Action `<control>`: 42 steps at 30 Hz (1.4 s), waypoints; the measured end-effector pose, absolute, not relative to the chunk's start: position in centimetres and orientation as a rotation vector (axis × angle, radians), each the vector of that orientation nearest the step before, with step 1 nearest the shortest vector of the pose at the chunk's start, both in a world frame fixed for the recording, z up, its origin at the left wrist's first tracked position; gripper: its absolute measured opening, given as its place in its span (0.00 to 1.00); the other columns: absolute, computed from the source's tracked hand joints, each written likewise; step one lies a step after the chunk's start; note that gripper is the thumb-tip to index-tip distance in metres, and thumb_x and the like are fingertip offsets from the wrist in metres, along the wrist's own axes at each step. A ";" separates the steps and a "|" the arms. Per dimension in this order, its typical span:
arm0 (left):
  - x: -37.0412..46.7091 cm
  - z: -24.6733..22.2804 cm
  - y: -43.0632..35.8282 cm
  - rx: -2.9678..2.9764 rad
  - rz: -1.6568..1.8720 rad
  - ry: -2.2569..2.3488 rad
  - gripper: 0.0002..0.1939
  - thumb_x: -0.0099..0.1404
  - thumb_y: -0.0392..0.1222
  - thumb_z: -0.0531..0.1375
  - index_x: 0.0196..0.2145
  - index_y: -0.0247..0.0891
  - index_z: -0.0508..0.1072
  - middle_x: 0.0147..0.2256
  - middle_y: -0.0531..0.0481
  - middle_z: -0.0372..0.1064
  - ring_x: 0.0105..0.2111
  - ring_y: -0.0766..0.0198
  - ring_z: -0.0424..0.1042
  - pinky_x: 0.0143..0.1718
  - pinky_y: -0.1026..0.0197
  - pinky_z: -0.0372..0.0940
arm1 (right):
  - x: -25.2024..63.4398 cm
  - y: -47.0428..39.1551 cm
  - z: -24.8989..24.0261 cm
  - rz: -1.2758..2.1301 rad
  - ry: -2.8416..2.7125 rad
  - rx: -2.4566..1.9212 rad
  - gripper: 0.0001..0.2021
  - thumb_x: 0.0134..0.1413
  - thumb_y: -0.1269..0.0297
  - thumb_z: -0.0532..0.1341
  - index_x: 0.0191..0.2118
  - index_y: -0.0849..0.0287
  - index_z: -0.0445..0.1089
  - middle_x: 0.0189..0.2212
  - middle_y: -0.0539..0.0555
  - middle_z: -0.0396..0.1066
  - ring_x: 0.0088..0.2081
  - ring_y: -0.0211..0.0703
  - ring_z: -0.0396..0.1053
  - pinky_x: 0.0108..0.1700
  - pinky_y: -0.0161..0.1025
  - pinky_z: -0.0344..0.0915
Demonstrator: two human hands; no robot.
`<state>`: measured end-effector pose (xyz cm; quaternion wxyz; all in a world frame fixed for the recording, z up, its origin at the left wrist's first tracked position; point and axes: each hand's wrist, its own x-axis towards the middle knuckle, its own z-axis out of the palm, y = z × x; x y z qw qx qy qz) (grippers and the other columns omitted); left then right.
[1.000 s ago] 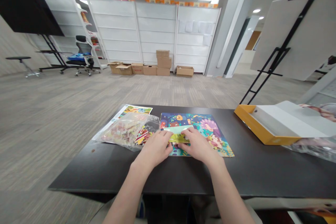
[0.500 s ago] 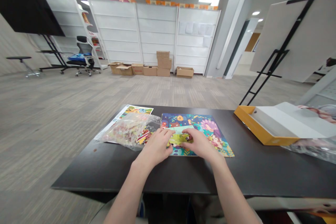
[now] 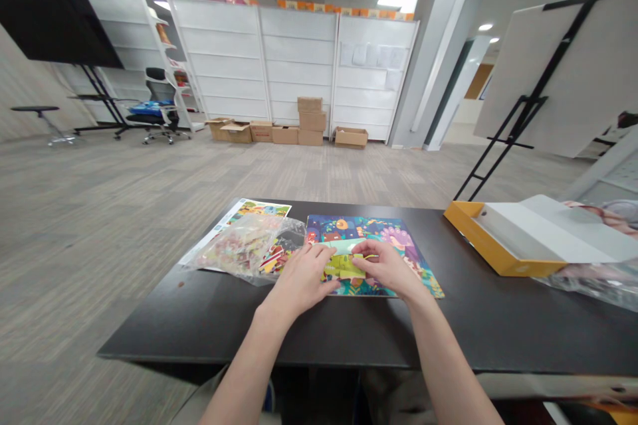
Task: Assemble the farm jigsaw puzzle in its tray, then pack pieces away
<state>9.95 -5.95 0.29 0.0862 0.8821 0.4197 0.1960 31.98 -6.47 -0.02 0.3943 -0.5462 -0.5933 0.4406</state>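
Observation:
A colourful illustrated board (image 3: 399,239) lies flat on the dark table, with a peacock pictured at its right. On it rests a small green section of joined jigsaw pieces (image 3: 341,267). My left hand (image 3: 304,275) lies over the left side of this section, fingers and thumb apart and touching its edges. From the right, my right hand (image 3: 386,267) pinches a puzzle piece (image 3: 357,267) at the section's right edge; the fingers partly cover it. Left of my left hand, a clear plastic bag (image 3: 236,246) holds many loose pieces, several of them showing at its opening.
Under the bag is a printed picture sheet (image 3: 264,208). At the table's right stands an open yellow box (image 3: 498,249), with plastic wrapping (image 3: 593,279) beside it. The black table (image 3: 209,325) ends close to my body. Cardboard boxes (image 3: 312,121) sit across the room.
The right fingers have shifted slightly up and now pinch a piece at the section's right edge. My left thumb has stretched further right, apart from the fingers. The board and bag have stayed put.

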 end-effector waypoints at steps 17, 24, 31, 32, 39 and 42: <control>10.7 0.8 -6.2 2.694 0.591 1.356 0.17 0.64 0.42 0.61 0.51 0.43 0.69 0.53 0.45 0.68 0.54 0.49 0.66 0.51 0.49 0.62 | 32.0 -6.4 0.2 1.056 -1.513 -1.278 0.14 0.45 0.58 0.69 0.36 0.59 0.71 0.30 0.51 0.73 0.31 0.39 0.72 0.36 0.38 0.72; 10.1 1.0 -5.8 2.609 0.708 1.456 0.18 0.63 0.42 0.63 0.51 0.42 0.70 0.54 0.44 0.68 0.52 0.49 0.69 0.53 0.48 0.64 | 32.3 -6.1 0.0 0.982 -1.435 -1.281 0.16 0.46 0.53 0.68 0.37 0.58 0.70 0.32 0.53 0.76 0.34 0.44 0.75 0.39 0.41 0.72; 11.2 0.9 -6.2 2.384 0.913 1.148 0.22 0.63 0.43 0.66 0.54 0.42 0.70 0.57 0.44 0.67 0.57 0.54 0.68 0.59 0.54 0.63 | 31.3 -6.1 -0.2 1.051 -1.436 -1.337 0.13 0.48 0.56 0.66 0.37 0.58 0.71 0.29 0.53 0.76 0.31 0.43 0.75 0.35 0.40 0.72; 11.5 0.8 -6.3 2.370 0.897 1.126 0.23 0.63 0.43 0.66 0.54 0.42 0.69 0.57 0.44 0.67 0.57 0.54 0.68 0.59 0.53 0.64 | 31.1 -6.3 0.1 1.106 -1.421 -1.307 0.13 0.49 0.55 0.66 0.37 0.58 0.71 0.29 0.53 0.76 0.31 0.43 0.75 0.35 0.39 0.72; 12.7 0.7 -6.3 2.352 0.914 1.102 0.23 0.63 0.42 0.67 0.54 0.44 0.70 0.53 0.46 0.70 0.55 0.54 0.70 0.57 0.53 0.66 | 30.6 -6.9 1.2 1.215 -1.373 -1.213 0.18 0.50 0.49 0.67 0.38 0.58 0.71 0.33 0.53 0.77 0.34 0.43 0.76 0.37 0.39 0.73; 12.7 0.6 -6.4 2.371 0.949 1.079 0.27 0.62 0.45 0.67 0.57 0.43 0.67 0.56 0.45 0.68 0.56 0.55 0.69 0.58 0.54 0.65 | 31.9 -6.9 1.5 1.078 -1.395 -1.253 0.20 0.42 0.51 0.72 0.37 0.59 0.71 0.31 0.54 0.77 0.34 0.44 0.76 0.38 0.40 0.74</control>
